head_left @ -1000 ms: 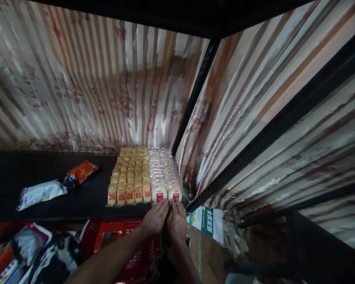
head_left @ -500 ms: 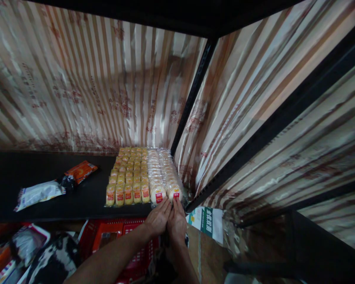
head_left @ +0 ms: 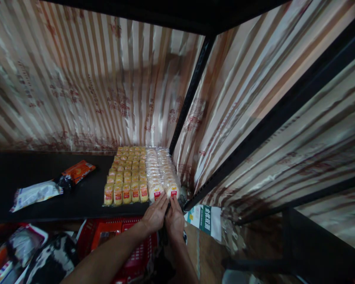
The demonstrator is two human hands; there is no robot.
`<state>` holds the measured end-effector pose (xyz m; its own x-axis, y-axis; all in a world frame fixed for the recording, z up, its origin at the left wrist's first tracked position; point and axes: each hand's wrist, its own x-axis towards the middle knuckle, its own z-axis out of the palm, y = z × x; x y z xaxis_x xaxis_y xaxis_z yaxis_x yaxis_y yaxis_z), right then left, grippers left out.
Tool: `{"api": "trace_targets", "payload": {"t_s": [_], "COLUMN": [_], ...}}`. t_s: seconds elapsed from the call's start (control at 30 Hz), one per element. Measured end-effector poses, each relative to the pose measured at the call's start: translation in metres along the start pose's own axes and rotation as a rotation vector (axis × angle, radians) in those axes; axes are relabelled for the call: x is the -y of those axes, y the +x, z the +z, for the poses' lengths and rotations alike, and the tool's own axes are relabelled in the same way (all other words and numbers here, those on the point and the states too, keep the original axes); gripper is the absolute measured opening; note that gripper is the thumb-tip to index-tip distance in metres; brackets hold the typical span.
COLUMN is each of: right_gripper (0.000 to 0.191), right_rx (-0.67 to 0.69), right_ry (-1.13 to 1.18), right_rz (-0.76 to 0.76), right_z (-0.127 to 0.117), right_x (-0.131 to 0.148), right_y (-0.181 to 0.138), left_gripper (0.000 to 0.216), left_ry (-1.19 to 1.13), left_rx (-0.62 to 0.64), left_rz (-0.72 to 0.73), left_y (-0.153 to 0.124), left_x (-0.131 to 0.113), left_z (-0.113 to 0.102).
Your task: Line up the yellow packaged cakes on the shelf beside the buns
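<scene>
On the black shelf (head_left: 85, 201), two rows of round white cakes in clear wrappers with red labels run back towards the wall. My left hand (head_left: 154, 215) rests its outstretched fingers against the front of the left wrapped cake (head_left: 156, 189). My right hand (head_left: 175, 221) touches the lower front of the right wrapped cake (head_left: 172, 187) with its straight fingertips. The hands are side by side, nearly touching, and neither is wrapped around a cake. Rows of small yellow wrapped cakes (head_left: 126, 191) stand directly to the left.
An orange packet (head_left: 79, 172) and a white packet (head_left: 37, 194) lie farther left on the shelf. A black upright post (head_left: 192, 94) stands behind the cakes at the right. Beneath the shelf are a red basket (head_left: 133, 258) and a white-and-green printed packet (head_left: 208, 223).
The view has shifted slightly, so the shelf and its goods sit a little farther left. My hands stay at the front of the white cake rows, with fingers still outstretched.
</scene>
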<state>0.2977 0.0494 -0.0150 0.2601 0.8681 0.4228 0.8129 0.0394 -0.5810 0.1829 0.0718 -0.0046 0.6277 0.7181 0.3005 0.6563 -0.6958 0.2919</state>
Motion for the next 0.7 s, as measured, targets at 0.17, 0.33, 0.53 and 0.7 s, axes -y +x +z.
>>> {"api": "trace_targets", "payload": {"t_s": [0.17,0.33,0.53,0.7], "right_gripper": [0.048,0.047,0.046,0.045], "right_rx": [-0.002,-0.013,0.014,0.014], "right_ry": [-0.021,-0.058,-0.088,-0.087], "right_rz": [-0.007,-0.015,0.003,-0.003], "right_z": [0.000,-0.002,-0.003,-0.005], "right_x": [0.000,0.003,0.006,0.006], "right_y": [0.000,-0.002,-0.001,-0.001], "left_gripper": [0.052,0.053,0.054,0.056], "left_ry": [0.052,0.132,0.186,0.180], "left_rx": [-0.017,-0.084,-0.128,-0.099], "left_rz": [-0.004,-0.070,-0.151,-0.104], "left_y": [-0.007,-0.020,-0.027,-0.028], "left_x": [0.003,0.007,0.007,0.009], "left_z": [-0.005,-0.013,-0.011,-0.004]}}
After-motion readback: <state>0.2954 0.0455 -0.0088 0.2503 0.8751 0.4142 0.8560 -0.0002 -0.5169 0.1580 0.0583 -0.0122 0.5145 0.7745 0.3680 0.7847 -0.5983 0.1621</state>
